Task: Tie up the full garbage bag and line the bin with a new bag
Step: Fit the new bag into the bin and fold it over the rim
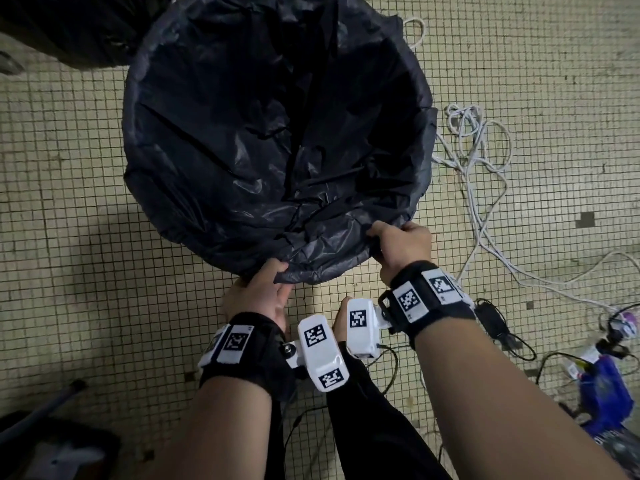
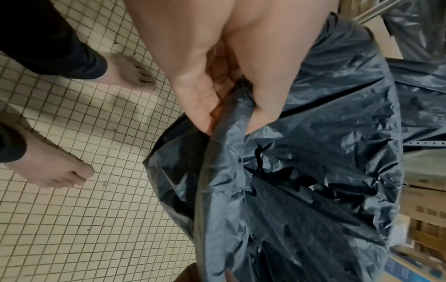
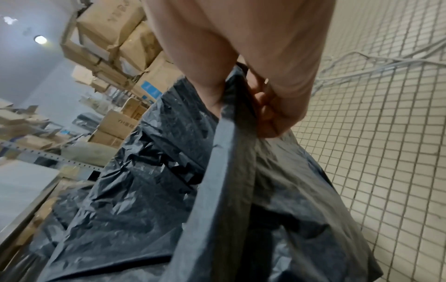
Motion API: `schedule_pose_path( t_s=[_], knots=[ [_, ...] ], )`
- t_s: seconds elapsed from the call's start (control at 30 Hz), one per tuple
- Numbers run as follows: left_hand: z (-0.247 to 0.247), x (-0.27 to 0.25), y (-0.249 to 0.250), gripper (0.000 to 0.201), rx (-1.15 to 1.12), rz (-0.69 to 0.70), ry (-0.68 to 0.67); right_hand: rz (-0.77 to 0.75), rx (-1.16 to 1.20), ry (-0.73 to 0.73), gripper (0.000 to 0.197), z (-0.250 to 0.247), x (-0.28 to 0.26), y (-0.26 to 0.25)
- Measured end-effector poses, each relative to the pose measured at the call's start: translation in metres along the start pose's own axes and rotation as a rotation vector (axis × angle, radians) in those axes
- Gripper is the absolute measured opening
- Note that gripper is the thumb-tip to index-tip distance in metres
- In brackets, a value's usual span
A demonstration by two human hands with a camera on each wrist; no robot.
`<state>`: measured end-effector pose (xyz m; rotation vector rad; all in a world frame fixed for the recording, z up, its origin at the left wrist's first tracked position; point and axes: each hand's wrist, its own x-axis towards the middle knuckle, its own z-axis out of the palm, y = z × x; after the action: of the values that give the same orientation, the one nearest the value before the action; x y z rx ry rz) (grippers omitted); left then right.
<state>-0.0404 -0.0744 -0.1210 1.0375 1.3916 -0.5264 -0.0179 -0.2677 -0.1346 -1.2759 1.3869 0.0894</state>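
A black garbage bag [image 1: 270,133] is spread wide open over a round bin, its edge folded over the rim; the bin itself is hidden under the plastic. My left hand [image 1: 266,282] pinches the bag's near edge at the lower left of the rim. In the left wrist view the left hand [image 2: 217,106] has thumb and fingers closed on a fold of the bag [image 2: 301,171]. My right hand [image 1: 398,244] grips the near edge further right. The right wrist view shows that hand [image 3: 260,106] curled round a taut strip of the bag [image 3: 229,171].
A second black bag [image 1: 76,26] lies at the top left. White cables [image 1: 481,174] trail over the tiled floor right of the bin, with black leads and a blue object [image 1: 602,393] at the lower right. My bare feet [image 2: 55,171] stand close. Shelves of cardboard boxes [image 3: 115,38] rise beyond.
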Motion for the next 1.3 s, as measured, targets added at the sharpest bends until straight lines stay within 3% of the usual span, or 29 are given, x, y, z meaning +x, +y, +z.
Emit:
schedule_pose_path(
  t_s=[0.13, 0.2, 0.3, 0.43, 0.63, 0.83, 0.9, 1.0, 1.07, 1.17, 1.3],
  knots=[
    [0.001, 0.007, 0.001, 0.008, -0.006, 0.017, -0.033, 0.004, 0.028, 0.017, 0.02, 0.002, -0.001, 0.0],
    [0.002, 0.009, 0.0, 0.014, -0.052, 0.047, -0.069, 0.008, 0.082, 0.009, 0.024, 0.001, -0.005, 0.001],
    [0.001, 0.009, 0.004, 0.015, -0.058, 0.039, 0.006, 0.049, 0.174, -0.01, 0.029, 0.002, -0.012, 0.004],
    [-0.002, 0.007, 0.011, 0.018, -0.066, 0.055, 0.072, 0.06, 0.106, 0.097, 0.024, 0.011, -0.018, 0.011],
    [-0.007, 0.009, 0.017, 0.023, -0.049, 0.14, 0.081, 0.085, 0.133, 0.145, 0.024, 0.019, -0.027, 0.02],
    [-0.019, 0.01, 0.03, 0.038, -0.026, 0.116, -0.055, 0.193, 0.348, -0.075, 0.048, 0.003, -0.039, 0.016],
    [-0.023, 0.004, 0.031, 0.04, -0.081, 0.078, -0.136, 0.181, 0.297, -0.06, 0.057, -0.002, -0.038, 0.015],
    [-0.025, -0.004, 0.025, 0.043, -0.141, -0.006, -0.208, 0.072, 0.059, 0.095, 0.073, -0.008, -0.033, 0.012],
    [-0.023, -0.008, 0.015, 0.034, -0.071, -0.019, -0.226, -0.076, -0.084, 0.174, 0.063, -0.009, -0.029, 0.006],
    [-0.016, -0.011, 0.003, 0.017, -0.089, 0.009, -0.207, -0.206, -0.242, 0.177, 0.035, -0.007, -0.023, -0.004],
    [-0.008, -0.007, -0.004, 0.011, -0.104, 0.091, -0.089, -0.165, -0.232, 0.126, 0.016, -0.004, -0.014, -0.009]
  ],
)
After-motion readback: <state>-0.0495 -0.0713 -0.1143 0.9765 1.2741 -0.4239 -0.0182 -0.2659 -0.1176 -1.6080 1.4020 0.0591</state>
